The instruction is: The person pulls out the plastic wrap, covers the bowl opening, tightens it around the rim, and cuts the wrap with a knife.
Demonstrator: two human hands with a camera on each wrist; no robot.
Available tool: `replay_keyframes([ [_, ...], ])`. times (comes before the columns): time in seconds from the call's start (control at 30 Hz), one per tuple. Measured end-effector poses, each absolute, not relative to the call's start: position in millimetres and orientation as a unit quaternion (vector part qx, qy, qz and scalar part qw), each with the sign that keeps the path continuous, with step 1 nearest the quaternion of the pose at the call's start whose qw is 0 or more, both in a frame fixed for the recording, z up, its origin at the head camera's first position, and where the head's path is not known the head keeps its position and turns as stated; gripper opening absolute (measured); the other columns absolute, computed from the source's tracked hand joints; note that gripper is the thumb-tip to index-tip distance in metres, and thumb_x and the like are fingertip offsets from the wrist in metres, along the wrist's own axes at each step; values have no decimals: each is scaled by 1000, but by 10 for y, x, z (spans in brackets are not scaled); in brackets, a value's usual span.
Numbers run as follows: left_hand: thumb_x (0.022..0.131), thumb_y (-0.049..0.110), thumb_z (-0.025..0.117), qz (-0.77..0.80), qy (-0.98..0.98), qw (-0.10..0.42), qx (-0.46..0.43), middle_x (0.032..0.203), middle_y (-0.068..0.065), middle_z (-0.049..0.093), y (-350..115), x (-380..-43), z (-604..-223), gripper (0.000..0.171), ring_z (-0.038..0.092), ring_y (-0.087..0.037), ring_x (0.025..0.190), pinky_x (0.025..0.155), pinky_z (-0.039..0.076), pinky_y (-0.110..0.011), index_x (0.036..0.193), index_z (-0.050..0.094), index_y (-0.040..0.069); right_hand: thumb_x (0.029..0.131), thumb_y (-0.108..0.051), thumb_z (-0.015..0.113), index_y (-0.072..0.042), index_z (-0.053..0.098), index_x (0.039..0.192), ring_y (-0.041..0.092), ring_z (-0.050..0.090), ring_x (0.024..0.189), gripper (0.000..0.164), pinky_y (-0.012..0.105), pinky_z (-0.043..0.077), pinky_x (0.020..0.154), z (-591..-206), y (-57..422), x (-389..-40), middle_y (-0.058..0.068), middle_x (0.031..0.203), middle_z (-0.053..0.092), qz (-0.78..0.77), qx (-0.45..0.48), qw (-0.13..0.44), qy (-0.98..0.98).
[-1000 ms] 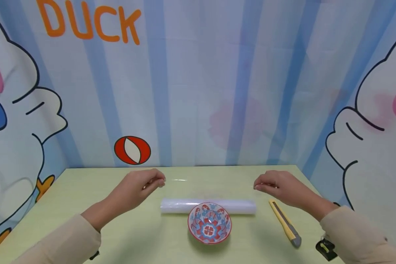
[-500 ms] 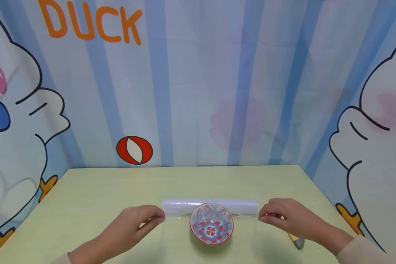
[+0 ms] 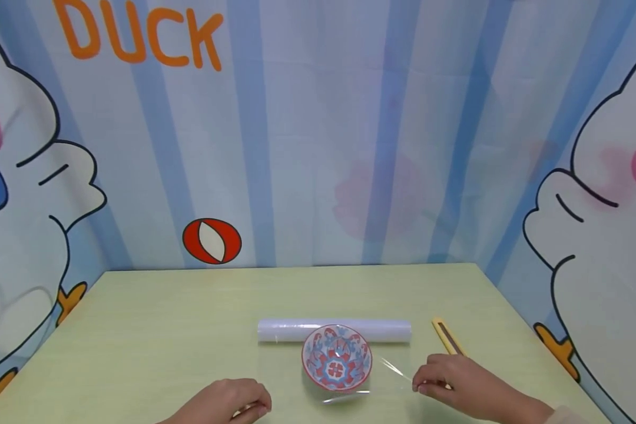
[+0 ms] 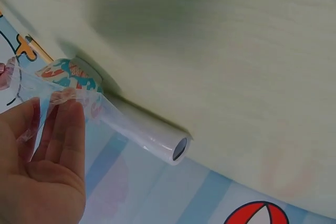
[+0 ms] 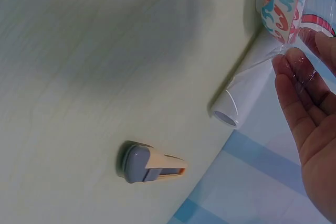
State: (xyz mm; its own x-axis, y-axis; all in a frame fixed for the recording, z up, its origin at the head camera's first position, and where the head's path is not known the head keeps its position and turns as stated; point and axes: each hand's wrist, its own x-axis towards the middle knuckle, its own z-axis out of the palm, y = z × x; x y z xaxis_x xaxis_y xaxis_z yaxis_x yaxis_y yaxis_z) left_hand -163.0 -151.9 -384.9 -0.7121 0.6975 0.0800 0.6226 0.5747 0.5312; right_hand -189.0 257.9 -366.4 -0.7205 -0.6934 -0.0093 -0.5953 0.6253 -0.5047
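Note:
A patterned red, blue and white bowl (image 3: 336,360) stands on the table in front of a roll of cling film (image 3: 278,331). From the roll, a clear sheet of film (image 3: 345,398) is drawn over the bowl toward me, showing mostly as glints. My left hand (image 3: 224,401) pinches one corner of it, left of the bowl near the table's front. The other corner is pinched between the thumb and fingers of my right hand (image 3: 463,386). In the left wrist view the film (image 4: 113,109) stretches from the fingertips back to the roll (image 4: 157,140).
A yellow and grey utility knife (image 3: 446,335) lies right of the roll, partly hidden behind my right hand in the head view. Pale green table (image 3: 180,318) surrounds these things. A printed curtain (image 3: 318,147) rises along its back edge.
Both hands have come down and toward me, first to beside the roll's ends, then past the bowl. The film has been pulled out over the bowl; roll and bowl stayed in place.

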Motion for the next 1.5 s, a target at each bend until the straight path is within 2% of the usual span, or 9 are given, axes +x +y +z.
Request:
replay_keyframes([
  [0.3,93,25,54,294,880,80,364,87,15,61,-1550,-1683,-4028,15,50,8,73,65,47,-17,93,66,15,93,-35,50,-14,69,101,-7,47,73,29,19,43,60,-3852,2600,-1889,-15,88,58,-253,-343,128,896],
  [0.43,92,22,56,289,880,59,371,86,14,62,-1563,-1701,-4084,13,50,8,73,64,47,-17,92,66,15,92,-38,50,-13,69,102,-6,47,73,33,20,43,60,-3869,2593,-1890,-14,87,58,-259,-317,145,901],
  [0.67,87,12,61,254,852,-99,446,84,10,60,-1544,-1768,-4300,6,52,5,76,63,43,-10,83,62,17,92,-30,54,-8,64,105,-2,49,72,28,23,44,62,-4004,2552,-1929,-6,89,60,-280,-254,178,908],
  [0.7,87,12,62,251,854,-104,443,85,10,60,-1538,-1774,-4315,6,52,4,77,63,43,-10,83,62,17,92,-29,54,-8,63,106,0,50,72,27,24,44,62,-4027,2542,-1938,-5,89,61,-284,-244,179,910],
  [0.77,87,16,62,252,867,-87,422,87,11,59,-1526,-1785,-4323,5,52,4,78,64,45,-12,82,61,19,91,-27,55,-8,61,107,2,51,71,26,24,44,62,-4067,2526,-1957,-2,88,61,-288,-231,179,912],
  [0.9,89,28,59,270,899,-8,345,88,16,58,-1510,-1804,-4280,7,52,5,79,67,47,-19,84,62,23,91,-26,56,-7,57,108,1,52,68,26,23,44,60,-4137,2514,-1972,-3,83,61,-292,-226,158,916],
  [1.0,88,35,59,273,911,17,309,83,19,58,-1498,-1822,-4260,12,51,6,76,66,46,-21,84,64,25,92,-24,55,-5,52,113,-2,50,67,29,22,43,59,-4181,2515,-1965,-6,80,59,-295,-238,127,917],
  [1.23,88,33,60,255,920,-10,297,79,20,61,-1472,-1895,-4267,11,53,5,75,65,47,-21,82,65,24,90,-21,58,-4,50,113,-3,47,64,30,20,40,58,-4237,2480,-1980,-6,77,56,-303,-231,100,919],
  [1.5,86,28,63,229,930,-41,285,77,19,59,-1424,-1999,-4270,8,53,2,74,62,44,-21,78,64,25,86,-15,61,-16,58,85,-2,46,68,4,22,42,59,-4252,2379,-2062,-9,77,56,-251,-228,59,939],
])
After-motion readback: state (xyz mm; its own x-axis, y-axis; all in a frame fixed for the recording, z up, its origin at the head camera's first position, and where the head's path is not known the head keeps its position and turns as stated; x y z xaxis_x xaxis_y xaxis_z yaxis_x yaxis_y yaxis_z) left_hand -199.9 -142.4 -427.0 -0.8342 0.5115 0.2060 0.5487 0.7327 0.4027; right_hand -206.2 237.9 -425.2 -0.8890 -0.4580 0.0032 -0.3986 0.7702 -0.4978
